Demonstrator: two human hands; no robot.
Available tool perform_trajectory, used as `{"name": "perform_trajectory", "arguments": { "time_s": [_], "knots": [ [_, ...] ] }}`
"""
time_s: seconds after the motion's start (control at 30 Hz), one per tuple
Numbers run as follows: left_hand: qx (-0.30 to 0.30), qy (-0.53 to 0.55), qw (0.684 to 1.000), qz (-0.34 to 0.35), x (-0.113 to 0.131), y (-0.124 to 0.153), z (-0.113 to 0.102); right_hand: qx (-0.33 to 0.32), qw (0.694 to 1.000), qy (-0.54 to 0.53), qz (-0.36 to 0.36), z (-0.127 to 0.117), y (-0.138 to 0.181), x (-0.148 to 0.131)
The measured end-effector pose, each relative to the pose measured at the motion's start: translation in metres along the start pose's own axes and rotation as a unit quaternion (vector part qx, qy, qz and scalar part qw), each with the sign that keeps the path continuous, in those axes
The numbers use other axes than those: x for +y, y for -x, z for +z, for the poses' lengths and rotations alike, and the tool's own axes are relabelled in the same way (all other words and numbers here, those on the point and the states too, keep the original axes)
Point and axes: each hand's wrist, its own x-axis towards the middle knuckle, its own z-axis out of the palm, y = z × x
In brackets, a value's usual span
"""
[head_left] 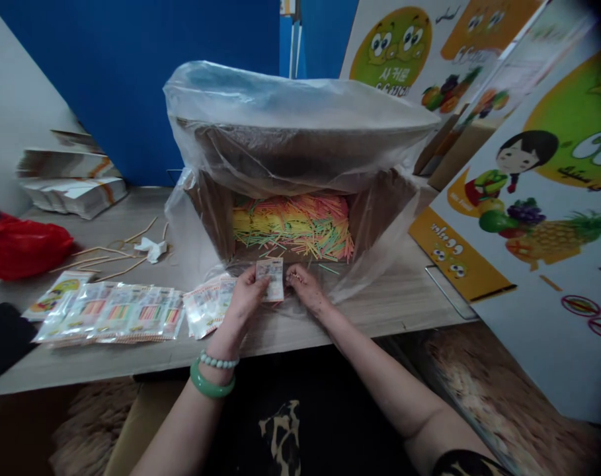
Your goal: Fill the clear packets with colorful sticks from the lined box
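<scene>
My left hand (244, 296) pinches a small printed packet (274, 272) by its left side, in front of the box. Just right of the packet is my right hand (306, 291), its fingers curled closed; what they hold, if anything, is hidden. Behind both hands stands a cardboard box (300, 149), open towards me and lined with a clear plastic bag (221, 76). Inside lies a heap of thin coloured sticks (290, 225), yellow, pink, orange and green. Beside my left wrist, more small packets (205, 309) lie fanned out on the table.
Clear packets with coloured sticks (121, 311) lie overlapping in a row at left. Behind them are elastic bands (99, 259), a crumpled white scrap (152, 249), a red bag (25, 244) and stacked flat cartons (77, 188). Large printed cartons (538, 218) stand at right.
</scene>
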Motion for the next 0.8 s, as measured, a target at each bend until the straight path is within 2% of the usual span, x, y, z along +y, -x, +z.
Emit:
{"name": "perform_trajectory", "arguments": {
  "time_s": [0.07, 0.17, 0.23, 0.3, 0.37, 0.4, 0.5, 0.6, 0.7, 0.8],
  "knots": [
    [-0.026, 0.083, 0.996, -0.03, 0.0, 0.004, 0.001, 0.029, 1.0, -0.003, -0.011, -0.002, 0.0, -0.002],
    [-0.033, 0.114, 0.991, -0.059, -0.004, 0.006, 0.003, 0.079, 0.995, -0.057, 0.006, -0.006, 0.0, -0.012],
    [-0.026, 0.108, 0.992, -0.058, -0.007, 0.006, 0.006, 0.039, 0.995, -0.091, 0.031, -0.007, -0.001, -0.021],
    [-0.03, 0.088, 0.995, -0.043, -0.009, 0.006, 0.009, -0.043, 0.994, -0.093, 0.047, -0.006, -0.001, -0.031],
    [-0.043, 0.055, 0.998, -0.013, -0.007, 0.007, 0.011, -0.092, 0.993, -0.052, 0.049, -0.004, -0.001, -0.038],
    [-0.046, 0.027, 0.999, 0.008, -0.006, 0.007, 0.011, -0.093, 0.994, -0.022, 0.046, -0.004, 0.0, -0.04],
    [-0.041, -0.086, 0.993, 0.073, -0.001, 0.009, 0.007, -0.06, 0.996, 0.051, 0.033, -0.004, 0.003, -0.044],
    [-0.036, -0.151, 0.985, 0.076, 0.001, 0.01, -0.001, -0.08, 0.995, 0.054, 0.027, -0.005, 0.007, -0.046],
    [-0.019, -0.086, 0.996, 0.029, 0.001, 0.012, -0.007, -0.077, 0.996, -0.005, 0.039, -0.004, 0.009, -0.044],
    [0.004, -0.018, 1.0, -0.005, 0.001, 0.014, -0.008, -0.012, 0.998, -0.048, 0.023, -0.003, 0.01, -0.034]
  ]
}}
